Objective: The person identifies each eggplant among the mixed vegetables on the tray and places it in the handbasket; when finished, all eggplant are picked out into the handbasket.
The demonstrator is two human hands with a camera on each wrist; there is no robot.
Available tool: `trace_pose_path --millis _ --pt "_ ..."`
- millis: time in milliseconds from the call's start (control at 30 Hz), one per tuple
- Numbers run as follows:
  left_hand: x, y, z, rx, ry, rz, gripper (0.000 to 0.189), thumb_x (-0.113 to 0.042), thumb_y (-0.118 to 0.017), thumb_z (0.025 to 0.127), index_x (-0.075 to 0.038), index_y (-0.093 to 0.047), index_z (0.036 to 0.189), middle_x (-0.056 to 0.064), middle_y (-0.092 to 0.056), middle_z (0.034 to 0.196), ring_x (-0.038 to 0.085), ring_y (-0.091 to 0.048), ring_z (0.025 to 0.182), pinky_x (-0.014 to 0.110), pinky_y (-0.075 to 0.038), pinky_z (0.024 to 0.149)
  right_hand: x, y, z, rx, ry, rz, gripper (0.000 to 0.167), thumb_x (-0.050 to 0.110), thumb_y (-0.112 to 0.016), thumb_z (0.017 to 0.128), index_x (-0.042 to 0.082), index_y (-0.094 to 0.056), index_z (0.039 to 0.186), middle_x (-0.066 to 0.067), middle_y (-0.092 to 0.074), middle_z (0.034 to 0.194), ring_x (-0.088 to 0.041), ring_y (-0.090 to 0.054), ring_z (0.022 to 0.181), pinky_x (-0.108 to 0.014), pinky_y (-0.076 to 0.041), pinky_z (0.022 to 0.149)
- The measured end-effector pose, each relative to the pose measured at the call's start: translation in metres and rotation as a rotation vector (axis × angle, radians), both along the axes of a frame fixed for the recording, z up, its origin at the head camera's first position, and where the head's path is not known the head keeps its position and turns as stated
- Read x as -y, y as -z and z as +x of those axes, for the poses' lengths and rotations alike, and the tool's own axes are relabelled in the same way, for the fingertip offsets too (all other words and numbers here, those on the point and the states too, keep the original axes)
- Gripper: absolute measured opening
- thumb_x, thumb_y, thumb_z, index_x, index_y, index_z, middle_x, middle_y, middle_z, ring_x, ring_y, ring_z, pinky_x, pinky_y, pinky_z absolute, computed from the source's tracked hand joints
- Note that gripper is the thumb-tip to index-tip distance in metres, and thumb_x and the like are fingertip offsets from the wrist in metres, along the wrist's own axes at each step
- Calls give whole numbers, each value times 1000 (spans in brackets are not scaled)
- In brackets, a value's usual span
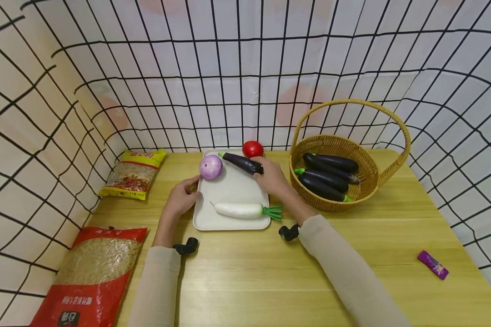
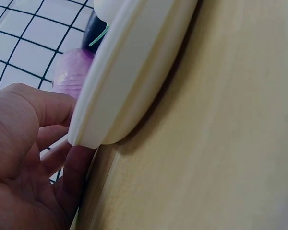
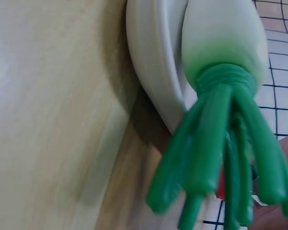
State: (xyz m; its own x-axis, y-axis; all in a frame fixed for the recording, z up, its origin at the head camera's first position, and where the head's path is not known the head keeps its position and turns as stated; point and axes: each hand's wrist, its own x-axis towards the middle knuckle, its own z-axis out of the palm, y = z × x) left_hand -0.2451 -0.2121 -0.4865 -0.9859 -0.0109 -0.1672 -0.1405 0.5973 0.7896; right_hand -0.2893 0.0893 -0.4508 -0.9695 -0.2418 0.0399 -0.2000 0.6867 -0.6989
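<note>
My right hand (image 1: 272, 176) grips the thick end of a dark eggplant (image 1: 241, 162), which lies slanted over the back of a white tray (image 1: 233, 193). Its green stem end points toward a purple onion (image 1: 210, 167) at the tray's back left. A red tomato (image 1: 252, 148) sits at the back right corner. Across the front lies a white radish (image 1: 238, 210), its green stalks (image 3: 211, 139) jutting past the right rim. At the left rim, my left hand (image 1: 182, 196) holds the tray edge, with fingers on both sides of it in the left wrist view.
A wicker basket (image 1: 335, 206) with a tall handle holds several eggplants (image 1: 323, 186) to the right. A yellow food bag (image 1: 132, 175) and a larger red bag (image 1: 92, 268) lie left. Near the right edge is a small purple packet (image 1: 433, 265). Black wire mesh (image 1: 237, 77) encloses the table.
</note>
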Motion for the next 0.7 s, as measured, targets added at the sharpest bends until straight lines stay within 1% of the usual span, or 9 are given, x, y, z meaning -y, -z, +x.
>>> trace_pose_path --millis 33,100,200,267,333,433,600,700 --pt "0 0 0 1 2 -1 66 -20 -64 93 -26 -46 157 11 -47 159 31 -50 113 41 -48 94 -2 -2 2 -5 -2 1 54 10 -61 100 17 -51 152 -14 -54 152 -34 -54 131 -52 -47 107" --pt "0 0 -1 3 1 -1 66 -20 -64 93 -26 -46 157 11 -46 160 31 -50 113 41 -48 95 -5 -5 5 -4 -9 -7 54 10 -60 100 17 -50 153 -14 -54 152 -36 -59 119 -52 -50 99" --pt "1 0 -1 -2 5 -3 67 -19 -64 93 -26 -46 157 11 -47 159 31 -50 113 42 -48 95 -11 -11 12 -11 -18 -2 54 12 -58 101 19 -48 154 -12 -54 153 -33 -59 116 -51 -50 100" --pt "2 1 -1 -6 6 -6 67 -19 -64 93 -26 -46 157 12 -47 159 32 -51 113 42 -48 94 -16 -16 18 -19 -25 -4 54 13 -58 102 19 -47 154 -11 -52 154 -33 -58 120 -52 -49 104" --pt "2 1 -1 -6 9 -10 67 -20 -64 93 -26 -46 157 12 -47 159 32 -51 112 42 -48 94 -22 -22 25 -35 -34 7 53 14 -58 102 19 -47 154 -10 -51 156 -30 -54 131 -53 -45 111" --pt "2 1 -1 -5 10 -9 68 -20 -64 92 -26 -46 157 11 -48 159 32 -51 111 41 -48 93 -31 -30 35 -57 -51 14 52 13 -57 102 21 -48 153 -9 -50 156 -33 -53 134 -55 -44 111" --pt "2 0 -1 -10 10 -9 67 -19 -64 93 -26 -46 157 11 -48 158 31 -50 109 38 -46 88 -46 -42 49 -93 -63 16 52 13 -58 102 26 -50 152 -6 -51 155 -32 -56 129 -55 -47 106" --pt "2 0 0 -9 9 -9 67 -19 -64 93 -26 -46 157 11 -48 158 31 -50 110 39 -46 89 -59 -48 55 -117 -71 13 51 12 -58 102 26 -50 151 -8 -53 152 -32 -58 124 -54 -49 102"
